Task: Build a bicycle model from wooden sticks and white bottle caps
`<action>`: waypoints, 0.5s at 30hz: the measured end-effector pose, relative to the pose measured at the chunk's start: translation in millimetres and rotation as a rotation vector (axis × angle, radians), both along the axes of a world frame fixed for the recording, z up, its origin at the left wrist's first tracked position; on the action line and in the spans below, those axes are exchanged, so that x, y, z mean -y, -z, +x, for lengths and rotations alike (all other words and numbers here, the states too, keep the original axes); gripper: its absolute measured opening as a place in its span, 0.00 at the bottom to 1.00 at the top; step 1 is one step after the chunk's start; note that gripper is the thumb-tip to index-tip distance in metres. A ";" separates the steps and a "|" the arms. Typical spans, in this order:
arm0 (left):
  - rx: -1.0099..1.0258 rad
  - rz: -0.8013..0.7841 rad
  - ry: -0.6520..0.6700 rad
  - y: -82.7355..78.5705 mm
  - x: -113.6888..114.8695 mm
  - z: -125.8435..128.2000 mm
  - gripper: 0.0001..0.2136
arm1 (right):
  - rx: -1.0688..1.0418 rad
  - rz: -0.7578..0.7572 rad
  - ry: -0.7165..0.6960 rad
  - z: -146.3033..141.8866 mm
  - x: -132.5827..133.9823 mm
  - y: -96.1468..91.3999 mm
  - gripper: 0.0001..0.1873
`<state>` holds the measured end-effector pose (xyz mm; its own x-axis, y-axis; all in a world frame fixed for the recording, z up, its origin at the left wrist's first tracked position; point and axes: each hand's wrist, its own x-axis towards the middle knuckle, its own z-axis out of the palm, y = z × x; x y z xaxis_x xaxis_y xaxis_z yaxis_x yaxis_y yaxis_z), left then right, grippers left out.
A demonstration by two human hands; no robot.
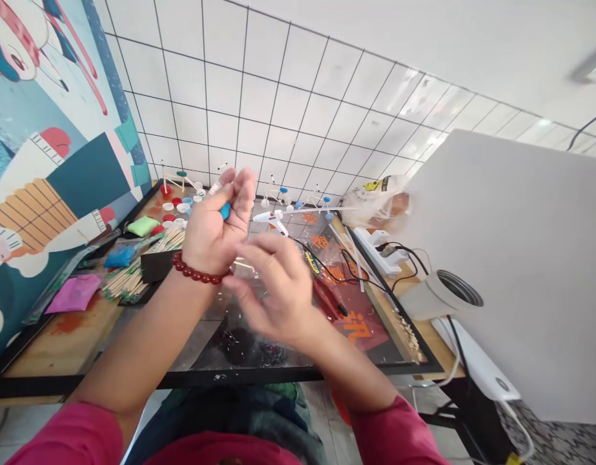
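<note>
My left hand [215,229], with a dark red bead bracelet [195,270] on its wrist, is raised over the table with the palm turned up. Its fingers are cupped around a small blue lump [225,211], partly hidden by the thumb. Close to the heel of that palm is my right hand [273,284], slightly blurred, its fingers loosely bent and apart with nothing seen in them. Beyond the hands lies a white glue gun [273,221] with a long clear glue stick in its back.
Bundled wooden sticks [126,281], a green clay pack [143,226], a blue pack [121,255] and a pink pack [75,294] lie left. Several small stick models stand along the back. Red-handled pliers [329,298], cables and a power strip [380,252] are right.
</note>
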<state>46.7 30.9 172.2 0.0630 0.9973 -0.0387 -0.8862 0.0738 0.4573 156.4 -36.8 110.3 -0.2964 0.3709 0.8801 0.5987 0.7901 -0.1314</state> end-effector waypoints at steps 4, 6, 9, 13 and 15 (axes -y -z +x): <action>0.101 0.053 -0.056 -19.4 -0.6 -33.5 0.19 | 0.135 0.030 -0.256 -26.7 10.8 36.9 0.10; 0.054 0.106 -0.089 -19.5 -1.3 -41.8 0.18 | 0.229 0.129 -0.322 -27.8 12.6 41.9 0.07; -0.140 0.254 -0.167 -8.2 6.0 -30.4 0.16 | 0.162 0.126 -0.260 -15.8 8.5 24.8 0.10; -0.343 0.458 -0.121 12.0 31.8 10.7 0.09 | -0.051 -0.068 0.086 1.4 -7.8 -7.2 0.25; -0.458 0.519 -0.065 18.3 39.3 21.4 0.12 | -0.018 -0.186 0.125 6.0 -13.4 -12.7 0.28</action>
